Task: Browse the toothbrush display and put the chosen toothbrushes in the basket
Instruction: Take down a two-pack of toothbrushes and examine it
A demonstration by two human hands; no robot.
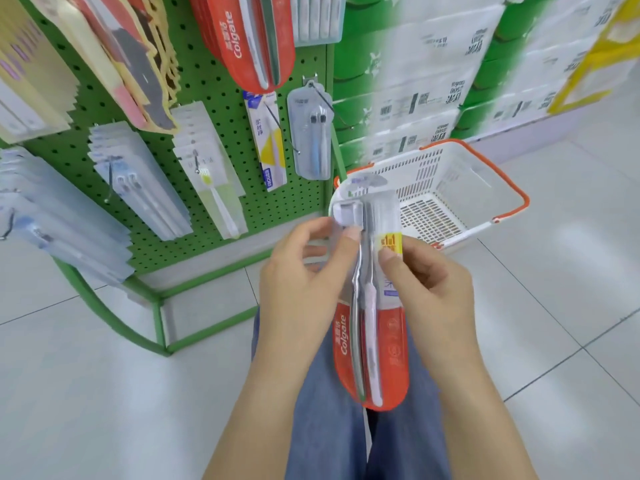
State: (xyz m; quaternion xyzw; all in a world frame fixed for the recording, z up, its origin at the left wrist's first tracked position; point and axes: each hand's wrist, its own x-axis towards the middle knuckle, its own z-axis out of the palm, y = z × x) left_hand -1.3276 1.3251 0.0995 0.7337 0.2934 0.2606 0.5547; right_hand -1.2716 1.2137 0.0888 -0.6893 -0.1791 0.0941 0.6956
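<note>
A red and clear Colgate toothbrush pack (372, 341) with two brushes hangs upright in front of me. My left hand (304, 282) pinches its left edge near the top. My right hand (426, 282) pinches its right edge beside a yellow sticker. Behind the pack stands a white basket (446, 188) with orange handles on the floor, its inside showing nothing but its slotted bottom. The green pegboard display (221, 109) at left carries several more toothbrush packs, among them another red Colgate pack (242, 36) at the top.
Stacked green and white tissue packs (433, 81) fill the wall behind the basket. The display's green metal frame (159, 317) reaches the tiled floor at my left. My legs in blue jeans (325, 410) are below the pack.
</note>
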